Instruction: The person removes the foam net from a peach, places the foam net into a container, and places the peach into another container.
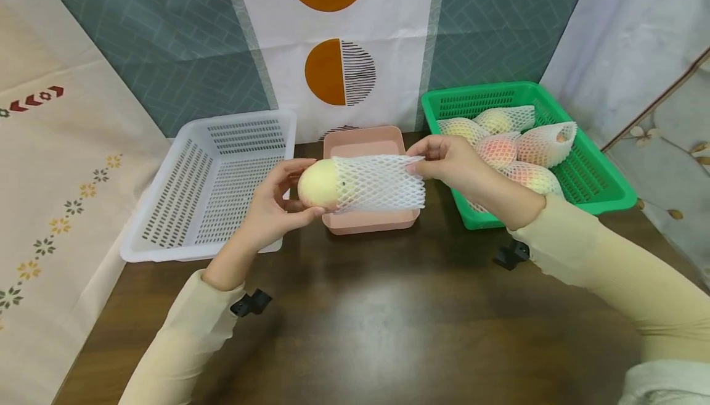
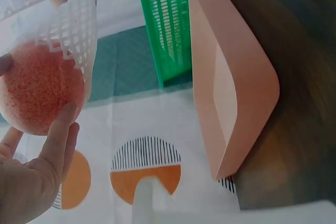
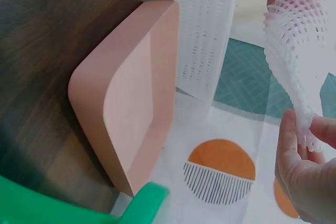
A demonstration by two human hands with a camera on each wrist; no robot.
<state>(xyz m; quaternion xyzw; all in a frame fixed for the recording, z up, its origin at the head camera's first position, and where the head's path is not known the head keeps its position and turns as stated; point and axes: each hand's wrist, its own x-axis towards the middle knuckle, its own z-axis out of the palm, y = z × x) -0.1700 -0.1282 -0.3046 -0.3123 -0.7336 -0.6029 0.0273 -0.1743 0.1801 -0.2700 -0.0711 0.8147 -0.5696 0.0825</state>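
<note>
My left hand [image 1: 269,208] grips a round yellow-and-red fruit [image 1: 317,184] between its thumb and fingers. A white foam net sleeve [image 1: 385,182] covers the fruit's right side and stretches rightward, leaving its left end bare. At the sleeve's far end, my right hand [image 1: 452,161] pinches the mesh between thumb and fingers. The left wrist view shows the fruit's speckled red side [image 2: 39,90] with the mesh's edge over its top. In the right wrist view the sleeve [image 3: 294,51] narrows to the pinching fingers. Both hands are above a pink tray [image 1: 368,223].
A white slotted basket [image 1: 161,208] stands at the left, with nothing visible in it. To the right, a green basket [image 1: 588,171] holds several fruits in foam nets [image 1: 499,149]. The dark wooden table [image 1: 377,319] extends in front. Patterned cloth [image 1: 205,41] hangs behind.
</note>
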